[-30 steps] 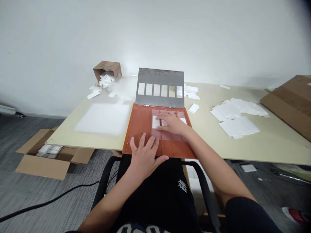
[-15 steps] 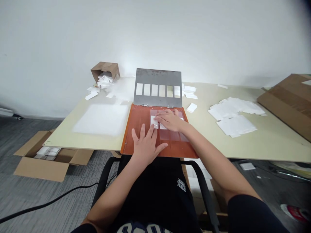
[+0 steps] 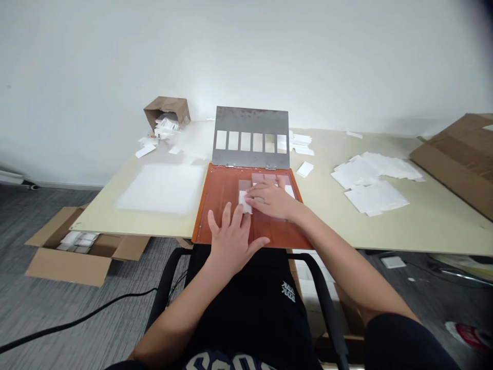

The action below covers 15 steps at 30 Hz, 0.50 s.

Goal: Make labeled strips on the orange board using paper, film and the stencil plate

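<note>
An orange board (image 3: 221, 205) lies in front of me, hinged to a raised grey metal plate (image 3: 250, 119) with a row of rectangular windows. On the board's right half are clear plastic pieces (image 3: 265, 178) with white cards in or under them. My left hand (image 3: 231, 236) rests palm down with fingers spread, its fingertips at the near edge of the leftmost white card (image 3: 245, 203). My right hand (image 3: 271, 199) lies flat across the cards, fingers stretched left, the tips on that same card. The right hand covers much of the middle cards; another white card (image 3: 289, 191) shows beyond it.
A stack of translucent white sheets (image 3: 162, 187) lies left on the table. Behind it a tipped carton (image 3: 175, 105) spills white cards. White sheets (image 3: 375, 195) and a large carton (image 3: 458, 159) are at right. An open carton (image 3: 69, 267) stands on the floor.
The leftmost card and its clear plastic have slid slightly toward me, out of line with the others. My left hand has drawn back a little; my right fingers stay on the card.
</note>
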{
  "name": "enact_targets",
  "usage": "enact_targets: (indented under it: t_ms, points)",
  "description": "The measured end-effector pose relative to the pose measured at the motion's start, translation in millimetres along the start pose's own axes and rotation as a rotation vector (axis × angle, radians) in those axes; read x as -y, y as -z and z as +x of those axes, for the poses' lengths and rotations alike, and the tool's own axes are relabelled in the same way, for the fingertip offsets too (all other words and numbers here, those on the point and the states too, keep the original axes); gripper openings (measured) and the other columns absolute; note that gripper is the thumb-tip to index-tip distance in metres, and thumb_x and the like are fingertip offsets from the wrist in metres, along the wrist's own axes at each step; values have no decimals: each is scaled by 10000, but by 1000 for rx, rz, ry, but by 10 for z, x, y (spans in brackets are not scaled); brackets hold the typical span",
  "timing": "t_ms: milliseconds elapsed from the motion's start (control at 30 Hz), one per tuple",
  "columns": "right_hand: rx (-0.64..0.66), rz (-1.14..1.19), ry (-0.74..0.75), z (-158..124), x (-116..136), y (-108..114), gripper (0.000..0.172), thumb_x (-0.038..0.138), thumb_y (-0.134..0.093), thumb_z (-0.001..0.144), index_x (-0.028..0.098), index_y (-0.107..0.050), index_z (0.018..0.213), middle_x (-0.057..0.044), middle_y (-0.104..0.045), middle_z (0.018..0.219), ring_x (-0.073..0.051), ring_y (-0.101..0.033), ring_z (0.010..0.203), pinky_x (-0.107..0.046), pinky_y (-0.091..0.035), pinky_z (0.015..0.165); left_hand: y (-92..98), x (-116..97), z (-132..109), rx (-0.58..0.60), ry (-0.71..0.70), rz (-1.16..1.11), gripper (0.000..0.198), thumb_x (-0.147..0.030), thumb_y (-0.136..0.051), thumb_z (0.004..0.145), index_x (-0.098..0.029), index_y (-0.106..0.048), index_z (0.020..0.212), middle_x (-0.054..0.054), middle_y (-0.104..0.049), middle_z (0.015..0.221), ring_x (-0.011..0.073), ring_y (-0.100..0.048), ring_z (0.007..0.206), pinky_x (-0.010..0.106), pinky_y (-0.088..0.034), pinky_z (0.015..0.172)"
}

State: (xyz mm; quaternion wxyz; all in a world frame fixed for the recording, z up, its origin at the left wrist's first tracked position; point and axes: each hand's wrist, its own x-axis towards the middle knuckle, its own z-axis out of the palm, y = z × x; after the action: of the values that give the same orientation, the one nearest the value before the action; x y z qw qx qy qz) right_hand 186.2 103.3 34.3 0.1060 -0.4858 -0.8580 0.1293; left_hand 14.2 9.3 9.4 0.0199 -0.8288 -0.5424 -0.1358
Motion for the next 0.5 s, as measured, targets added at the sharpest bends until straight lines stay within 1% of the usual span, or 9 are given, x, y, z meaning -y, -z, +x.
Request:
enact_targets:
  t_ms: [100,233,333,500]
  points:
    - [-21,9,35,-141,90,-30,393,467,-384,995,292,-736,984,-31,-706,1199,-298,-547,1200,-641,-216,1078,25,-33,-175,9,-23,-24,715,-688,-297,930,-179,-585,1341,145,-559,1421,376,-409,1369,724,-119,1128]
    - [-42,-16,26,-286,176,-107,357,440,-407,997,297,-733,979,-41,-721,1155,-313,-554,1182,-670,-204,1056,44,-70,-368,7,-42,-27,747,-717,-285,913,-193,-573,1360,126,-602,1379,365,-443,1341,699,-82,1147]
    - [-83,-30,-1,-337,211,-183,341,413,-414,1000,295,-734,992,-55,-726,1140,-331,-544,1197,-696,-171,1049,47,-81,-434,10,-35,-6,735,-712,-301,913,-212,-551,1389,119,-580,1412,366,-445,1341,684,-100,1150]
    - [-152,-46,-45,-358,234,-291,327,382,-419,1005,309,-737,1017,-60,-722,1176,-353,-522,1237,-711,-147,1036,5,-70,-452,19,-30,11,730,-706,-334,910,-226,-500,1434,114,-550,1445,374,-436,1348,691,-141,1135]
